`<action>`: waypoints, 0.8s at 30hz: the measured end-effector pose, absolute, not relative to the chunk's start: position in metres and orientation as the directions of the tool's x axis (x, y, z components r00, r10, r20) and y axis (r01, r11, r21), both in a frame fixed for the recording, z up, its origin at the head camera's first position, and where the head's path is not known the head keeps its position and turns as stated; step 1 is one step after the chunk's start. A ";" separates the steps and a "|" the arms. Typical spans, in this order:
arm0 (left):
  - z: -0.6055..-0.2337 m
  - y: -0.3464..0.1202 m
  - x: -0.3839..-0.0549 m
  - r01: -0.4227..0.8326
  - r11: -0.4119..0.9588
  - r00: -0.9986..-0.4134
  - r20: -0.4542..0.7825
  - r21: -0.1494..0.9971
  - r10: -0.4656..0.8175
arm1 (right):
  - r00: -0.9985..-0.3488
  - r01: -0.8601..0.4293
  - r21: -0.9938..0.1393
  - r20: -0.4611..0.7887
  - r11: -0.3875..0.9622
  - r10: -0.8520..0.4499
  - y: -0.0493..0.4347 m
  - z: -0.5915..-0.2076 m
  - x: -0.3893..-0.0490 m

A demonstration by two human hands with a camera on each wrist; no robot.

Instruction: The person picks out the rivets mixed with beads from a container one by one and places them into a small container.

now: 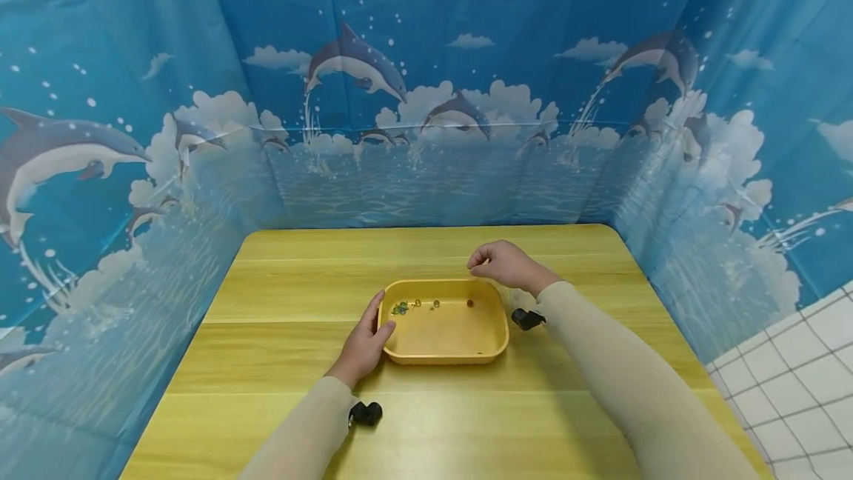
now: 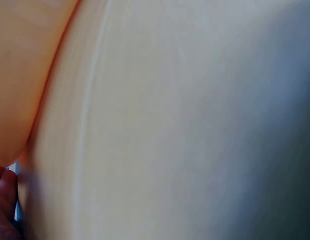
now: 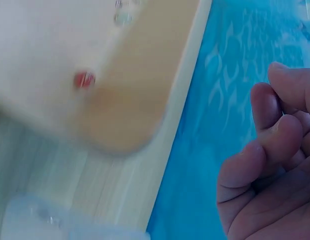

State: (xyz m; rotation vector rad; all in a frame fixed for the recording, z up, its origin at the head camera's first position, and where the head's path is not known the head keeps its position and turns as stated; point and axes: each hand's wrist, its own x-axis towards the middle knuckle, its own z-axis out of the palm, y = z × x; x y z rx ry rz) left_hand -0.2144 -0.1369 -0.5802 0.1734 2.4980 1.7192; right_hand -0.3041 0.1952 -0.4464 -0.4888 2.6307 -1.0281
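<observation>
A yellow plastic tray (image 1: pixel 443 356) stands on the table with several small glass marbles (image 1: pixel 400 308) gathered near its far left corner. A red-brown marble (image 1: pixel 470 304) lies apart, towards the tray's far right. My left hand (image 1: pixel 363 347) grips the tray's left rim, its thumb over the inner side and its fingers outside. Above and beyond the far right corner is my right hand (image 1: pixel 506 265), fingers curled in towards the thumb. No object shows between those fingers in the right wrist view, where the red marble (image 3: pixel 84 79) appears inside the blurred tray.
A clear plastic container (image 3: pixel 30 220) sits beside the tray, partly under the right wrist in the head view. The wood-grain table (image 1: pixel 300 302) is bordered by a blue dolphin-print curtain (image 1: pixel 426 169) at the back and sides. White tiles (image 1: pixel 800 376) show at right.
</observation>
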 end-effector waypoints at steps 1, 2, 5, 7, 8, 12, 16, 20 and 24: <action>-0.580 -0.137 -0.214 0.033 0.355 -0.988 -0.024 0.934 0.155 | -0.908 -0.211 -0.687 -0.125 0.695 -0.399 0.201 -0.446 -0.305; -0.580 -0.137 -0.214 0.028 0.355 -0.987 -0.029 0.935 0.157 | -0.912 -0.209 -0.682 -0.121 0.701 -0.391 0.207 -0.447 -0.307; -0.579 -0.139 -0.212 0.028 0.358 -0.986 -0.034 0.933 0.166 | -0.922 -0.197 -0.677 -0.117 0.709 -0.368 0.224 -0.449 -0.309; -0.579 -0.139 -0.213 0.030 0.360 -0.984 -0.035 0.933 0.172 | -0.929 -0.190 -0.670 -0.113 0.717 -0.351 0.234 -0.450 -0.312; -0.580 -0.139 -0.213 0.040 0.359 -0.984 -0.026 0.933 0.177 | -0.933 -0.182 -0.667 -0.114 0.723 -0.341 0.239 -0.451 -0.313; -0.581 -0.139 -0.215 0.049 0.354 -0.983 -0.018 0.934 0.183 | -0.945 -0.155 -0.650 -0.123 0.744 -0.304 0.257 -0.457 -0.315; -0.583 -0.140 -0.213 0.048 0.353 -0.983 -0.018 0.934 0.182 | -0.951 -0.133 -0.625 -0.139 0.769 -0.277 0.272 -0.463 -0.318; -0.583 -0.139 -0.213 0.061 0.351 -0.983 -0.005 0.934 0.184 | -0.952 -0.123 -0.613 -0.149 0.780 -0.267 0.284 -0.468 -0.320; -0.582 -0.139 -0.214 0.049 0.344 -0.983 -0.016 0.938 0.183 | -0.951 -0.124 -0.605 -0.152 0.786 -0.268 0.293 -0.471 -0.322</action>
